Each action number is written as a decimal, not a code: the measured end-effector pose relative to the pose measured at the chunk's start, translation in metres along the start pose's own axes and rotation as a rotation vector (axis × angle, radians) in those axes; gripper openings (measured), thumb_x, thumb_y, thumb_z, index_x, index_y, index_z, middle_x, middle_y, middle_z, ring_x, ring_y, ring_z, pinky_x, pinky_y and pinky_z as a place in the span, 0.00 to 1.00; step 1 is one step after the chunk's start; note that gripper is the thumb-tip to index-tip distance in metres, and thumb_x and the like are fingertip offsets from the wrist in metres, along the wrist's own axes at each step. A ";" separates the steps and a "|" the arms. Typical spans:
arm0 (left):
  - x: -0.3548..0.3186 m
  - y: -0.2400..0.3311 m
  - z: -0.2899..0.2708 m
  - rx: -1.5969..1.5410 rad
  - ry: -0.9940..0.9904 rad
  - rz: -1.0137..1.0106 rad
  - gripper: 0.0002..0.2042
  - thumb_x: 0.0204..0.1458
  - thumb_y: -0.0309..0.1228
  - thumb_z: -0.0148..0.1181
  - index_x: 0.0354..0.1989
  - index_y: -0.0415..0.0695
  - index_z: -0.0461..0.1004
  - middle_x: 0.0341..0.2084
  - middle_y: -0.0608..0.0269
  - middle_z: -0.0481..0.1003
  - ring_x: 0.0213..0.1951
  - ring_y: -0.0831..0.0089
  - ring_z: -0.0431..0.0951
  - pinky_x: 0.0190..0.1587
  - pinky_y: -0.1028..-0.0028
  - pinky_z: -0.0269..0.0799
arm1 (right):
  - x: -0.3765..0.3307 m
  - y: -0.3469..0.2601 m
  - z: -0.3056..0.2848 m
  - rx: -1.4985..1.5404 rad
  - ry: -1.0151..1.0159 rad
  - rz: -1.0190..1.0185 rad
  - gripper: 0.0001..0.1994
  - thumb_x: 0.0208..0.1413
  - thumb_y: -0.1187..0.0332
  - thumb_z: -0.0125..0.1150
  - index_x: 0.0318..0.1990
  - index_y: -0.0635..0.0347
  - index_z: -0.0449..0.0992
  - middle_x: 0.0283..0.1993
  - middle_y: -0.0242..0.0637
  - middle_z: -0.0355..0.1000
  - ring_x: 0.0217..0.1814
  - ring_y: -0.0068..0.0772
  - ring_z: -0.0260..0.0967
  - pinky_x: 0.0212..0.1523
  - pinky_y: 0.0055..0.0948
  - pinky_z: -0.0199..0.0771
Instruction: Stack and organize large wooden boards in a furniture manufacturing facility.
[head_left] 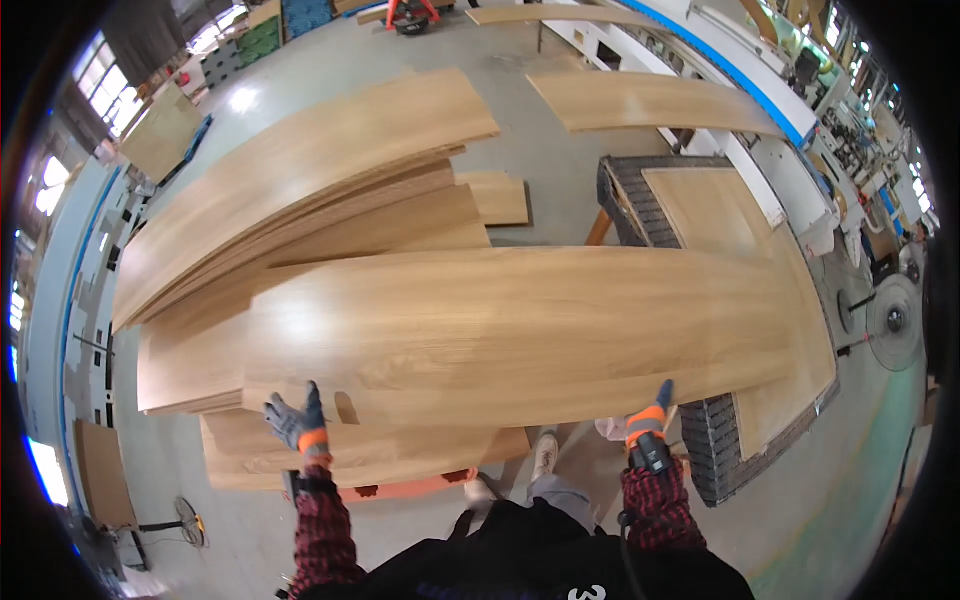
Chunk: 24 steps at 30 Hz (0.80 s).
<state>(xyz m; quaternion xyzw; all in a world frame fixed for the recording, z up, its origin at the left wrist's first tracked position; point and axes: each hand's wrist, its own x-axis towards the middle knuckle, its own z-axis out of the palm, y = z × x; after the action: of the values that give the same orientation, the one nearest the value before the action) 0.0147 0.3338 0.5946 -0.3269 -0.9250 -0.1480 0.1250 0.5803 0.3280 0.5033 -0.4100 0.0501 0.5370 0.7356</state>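
Here, the grey-and-orange-gloved left hand (297,424) spreads its fingers at the near edge of a long, light-brown wood-grain panel (500,330), which stretches ahead of both hands. The like-gloved right hand (650,420) lays its thumb over that edge; whether its hidden fingers pinch cannot be told. Right of them is a dark, ribbed surface (708,450).

Both arms (323,530) reach out from the near side, set pretty wide apart, in red-and-black plaid sleeves (662,505). Left hand (292,418) is splayed, fingers (273,410) fanned off to the left and one digit (314,395) sticking out toward the far side. Right hand (650,412) is trickier: one digit points far, the rest is mostly hidden, so can't tell the grip. Grey gloves (290,425) with orange cuffs (645,425) on both, plus black gear on the wrists (652,457).
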 end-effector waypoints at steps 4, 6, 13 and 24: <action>-0.030 0.028 0.014 0.044 0.013 0.423 0.31 0.43 0.50 0.51 0.52 0.40 0.60 0.54 0.43 0.55 0.58 0.52 0.50 0.58 0.57 0.43 | -0.011 0.028 0.011 -0.086 0.210 0.064 0.31 0.45 0.44 0.54 0.56 0.42 0.56 0.57 0.28 0.58 0.57 0.34 0.55 0.50 0.40 0.60; -0.028 0.043 0.005 0.133 -0.064 0.603 0.28 0.45 0.44 0.49 0.51 0.38 0.60 0.54 0.42 0.54 0.59 0.52 0.49 0.60 0.58 0.40 | -0.012 0.022 0.001 -0.129 0.213 0.131 0.30 0.46 0.45 0.54 0.56 0.42 0.56 0.56 0.27 0.58 0.55 0.32 0.57 0.49 0.36 0.62; 0.036 -0.046 0.049 0.171 -0.085 0.635 0.28 0.46 0.42 0.48 0.53 0.37 0.57 0.55 0.46 0.54 0.60 0.55 0.48 0.61 0.60 0.38 | -0.100 0.057 0.089 -0.034 0.276 0.262 0.31 0.43 0.44 0.56 0.54 0.45 0.58 0.55 0.33 0.59 0.55 0.38 0.56 0.52 0.43 0.60; 0.223 -0.327 0.099 -0.329 -0.278 -0.526 0.33 0.46 0.52 0.48 0.54 0.38 0.58 0.51 0.62 0.63 0.52 0.68 0.63 0.49 0.68 0.63 | -0.196 0.285 0.087 0.452 -0.807 1.658 0.12 0.52 0.57 0.51 0.33 0.56 0.71 0.32 0.33 0.70 0.27 0.26 0.68 0.21 0.20 0.65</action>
<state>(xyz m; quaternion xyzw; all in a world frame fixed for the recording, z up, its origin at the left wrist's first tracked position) -0.3770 0.2523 0.5133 -0.1098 -0.9495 -0.2767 -0.0993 0.2295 0.2633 0.5042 0.1247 0.1701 0.9669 0.1436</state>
